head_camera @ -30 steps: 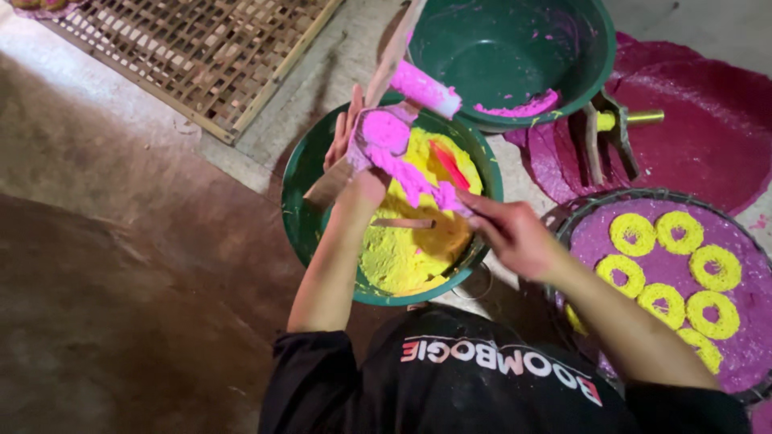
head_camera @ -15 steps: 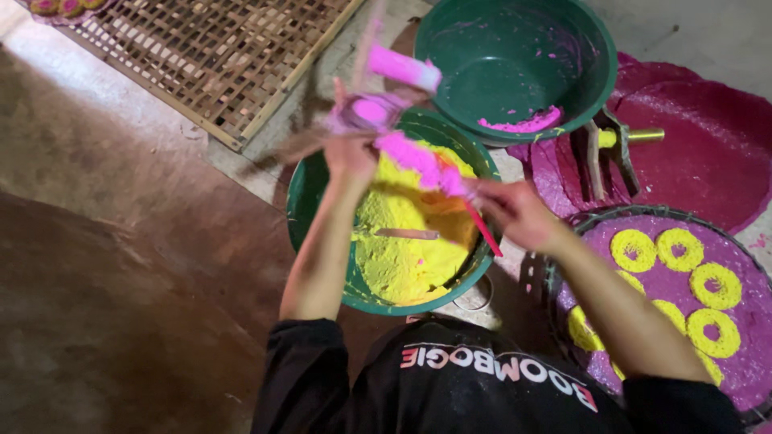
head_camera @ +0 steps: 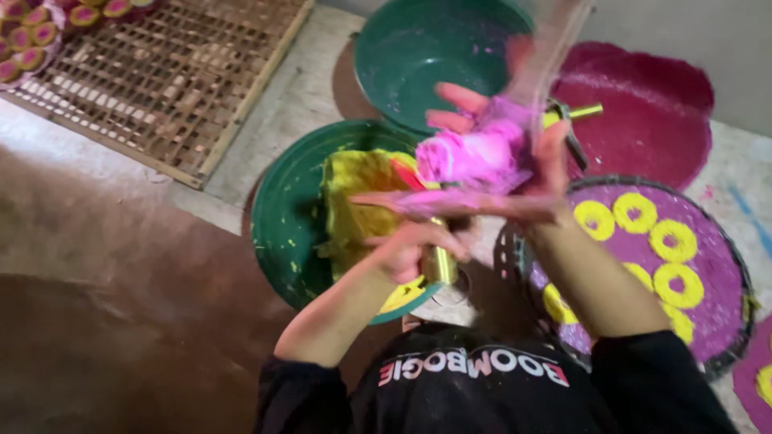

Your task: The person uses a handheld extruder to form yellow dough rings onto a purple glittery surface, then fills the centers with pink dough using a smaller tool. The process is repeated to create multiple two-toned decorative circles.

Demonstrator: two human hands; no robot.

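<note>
I see a black top with sleeves pushed up past the elbows, pale lettering across the chest, pink powder smeared on the right hand (head_camera: 523,173).

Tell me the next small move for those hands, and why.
Probably lower both hands over the green basin. The right hand holds a pink lump raised high, the left hand grips a brass mould beneath, and loose powder could spill past the rim.

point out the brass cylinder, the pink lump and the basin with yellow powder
brass cylinder (head_camera: 439,264), head view, its side below the left hand
pink lump (head_camera: 474,154), head view, its middle
basin with yellow powder (head_camera: 283,233), head view, green inner wall
</note>
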